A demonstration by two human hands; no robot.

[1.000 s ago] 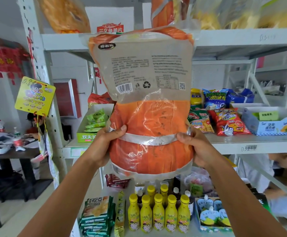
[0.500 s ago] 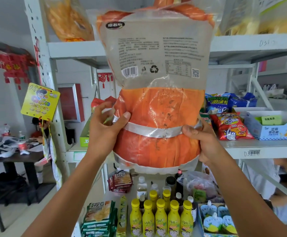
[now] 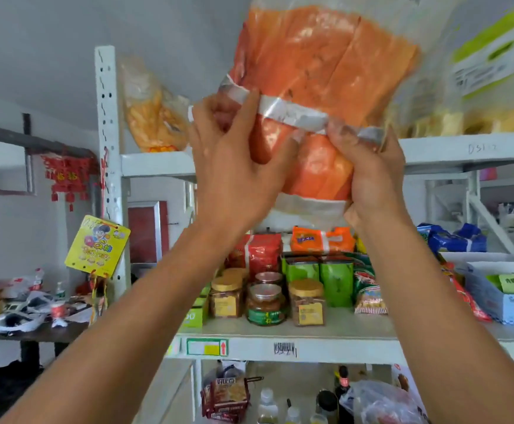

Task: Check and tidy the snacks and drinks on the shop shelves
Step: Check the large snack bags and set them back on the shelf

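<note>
Orange bag (image 3: 320, 62) held up by the top shelf (image 3: 158, 163).
Its lower end is gripped from both sides: left hand (image 3: 234, 166) and right hand (image 3: 372, 172) are curled round it.

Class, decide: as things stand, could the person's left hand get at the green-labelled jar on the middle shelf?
Probably not yet: the left hand grips the orange bag up high. Once freed, the way looks clear: the green-labelled jar stands at the shelf front, nothing before it.
</note>
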